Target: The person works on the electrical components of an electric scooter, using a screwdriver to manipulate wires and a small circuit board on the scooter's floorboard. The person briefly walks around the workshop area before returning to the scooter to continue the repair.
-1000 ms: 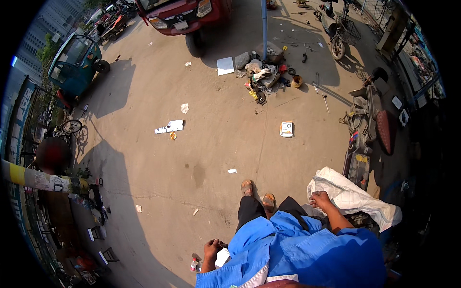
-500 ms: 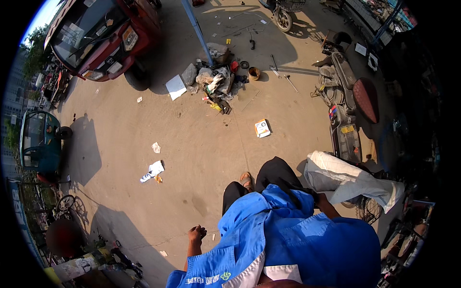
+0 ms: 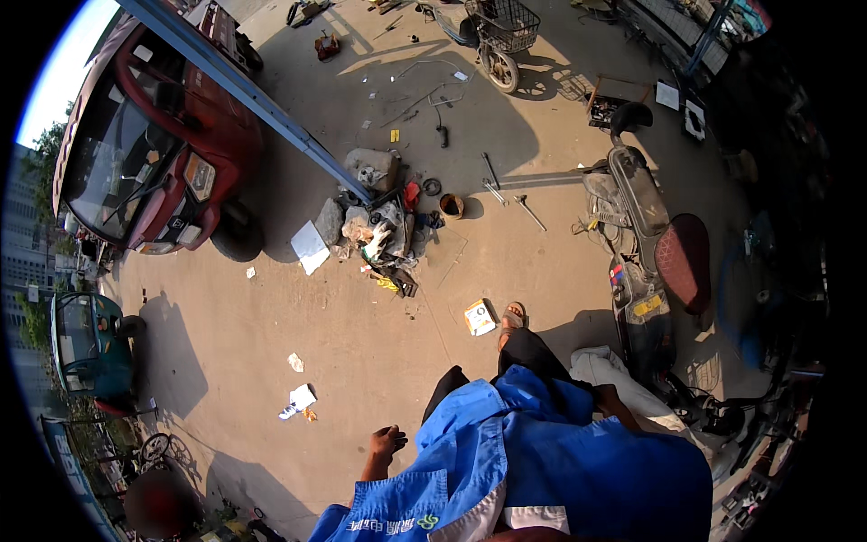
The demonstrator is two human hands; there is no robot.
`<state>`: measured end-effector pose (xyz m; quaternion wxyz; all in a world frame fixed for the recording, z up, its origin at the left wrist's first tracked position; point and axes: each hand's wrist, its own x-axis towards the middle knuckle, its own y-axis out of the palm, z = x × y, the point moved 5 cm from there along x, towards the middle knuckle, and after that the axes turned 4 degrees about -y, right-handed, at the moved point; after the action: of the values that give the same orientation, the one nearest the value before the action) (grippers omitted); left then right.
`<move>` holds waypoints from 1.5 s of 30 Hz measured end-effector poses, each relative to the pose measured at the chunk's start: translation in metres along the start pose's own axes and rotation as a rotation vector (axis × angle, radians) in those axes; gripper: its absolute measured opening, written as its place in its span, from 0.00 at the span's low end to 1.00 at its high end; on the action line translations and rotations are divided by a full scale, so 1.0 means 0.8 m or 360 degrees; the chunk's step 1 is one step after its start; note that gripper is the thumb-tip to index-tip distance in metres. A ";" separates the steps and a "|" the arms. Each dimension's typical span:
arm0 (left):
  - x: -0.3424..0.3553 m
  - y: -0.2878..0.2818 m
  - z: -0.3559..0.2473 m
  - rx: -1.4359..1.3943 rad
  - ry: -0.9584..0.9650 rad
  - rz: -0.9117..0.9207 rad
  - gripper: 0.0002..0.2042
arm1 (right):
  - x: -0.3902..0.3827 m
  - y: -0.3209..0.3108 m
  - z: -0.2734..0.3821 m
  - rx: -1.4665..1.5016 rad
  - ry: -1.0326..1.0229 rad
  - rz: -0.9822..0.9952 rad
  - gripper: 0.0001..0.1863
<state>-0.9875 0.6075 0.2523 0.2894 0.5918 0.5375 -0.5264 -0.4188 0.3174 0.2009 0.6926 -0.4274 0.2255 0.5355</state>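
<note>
My left hand (image 3: 386,441) hangs beside my body at the left, over bare ground. Its fingers are loosely apart and nothing shows in them. At my right side, my right hand (image 3: 607,397) is mostly in shadow against my blue jacket (image 3: 578,443). Its fingers are hidden, so its grip does not show. Close by it lies a whitish sack (image 3: 601,369), partly covered by my arm and jacket. My sandalled foot (image 3: 512,316) is forward, beside a white and orange packet (image 3: 480,317) on the ground.
Ahead stands a blue post (image 3: 271,108) with a rubbish heap (image 3: 384,230) and a small bucket (image 3: 451,207). A red three-wheeled truck (image 3: 163,163) is at the left. A scooter (image 3: 641,190) and its red seat (image 3: 684,262) lie at the right. Metal tools (image 3: 530,213) lie ahead.
I have stepped forward: the packet, rubbish heap and truck sit lower in view. One foot has come up beside the packet. Less of the whitish sack shows.
</note>
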 end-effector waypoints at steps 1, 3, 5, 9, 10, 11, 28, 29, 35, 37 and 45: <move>-0.003 0.023 -0.016 0.0025 0.0020 0.0019 0.20 | 0.021 -0.025 0.008 0.0056 0.0045 0.0016 0.10; 0.000 0.068 -0.058 -0.0012 0.0088 0.0119 0.20 | 0.051 -0.070 0.009 0.1027 0.0549 -0.0310 0.11; 0.002 0.100 -0.103 0.0053 0.0142 0.0142 0.21 | 0.091 -0.132 0.027 0.1013 0.0487 -0.0406 0.13; 0.000 0.120 -0.181 0.0100 0.0027 -0.0013 0.18 | 0.170 -0.224 0.058 0.1043 0.0403 -0.0488 0.10; 0.013 0.115 -0.194 0.0095 0.0005 -0.0040 0.18 | 0.189 -0.238 0.068 0.1060 0.0430 -0.0504 0.09; 0.016 0.116 -0.211 0.0071 -0.0012 -0.0087 0.18 | 0.205 -0.250 0.083 0.1071 0.0473 -0.0499 0.09; 0.149 0.299 -0.785 -0.0262 0.0572 0.0213 0.17 | 0.444 -0.341 0.404 0.0585 0.0527 -0.0249 0.11; 0.143 0.306 -0.814 -0.0291 0.0636 0.0220 0.17 | 0.459 -0.361 0.427 0.0546 0.0525 -0.0247 0.11; 0.165 0.328 -0.854 -0.0290 0.0432 -0.0058 0.16 | 0.616 -0.484 0.541 0.0287 0.0479 -0.0158 0.12; 0.175 0.341 -0.851 -0.0340 0.0242 -0.0178 0.15 | 0.686 -0.519 0.594 0.0188 0.0385 -0.0119 0.12; 0.196 0.463 -0.868 -0.0744 -0.0470 -0.0043 0.14 | 0.922 -0.665 0.942 0.0446 0.0106 0.0001 0.14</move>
<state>-0.4433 1.1958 0.2160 0.4863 0.4186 0.6043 -0.4725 0.2081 1.3177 0.2210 0.7374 -0.3440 0.3210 0.4846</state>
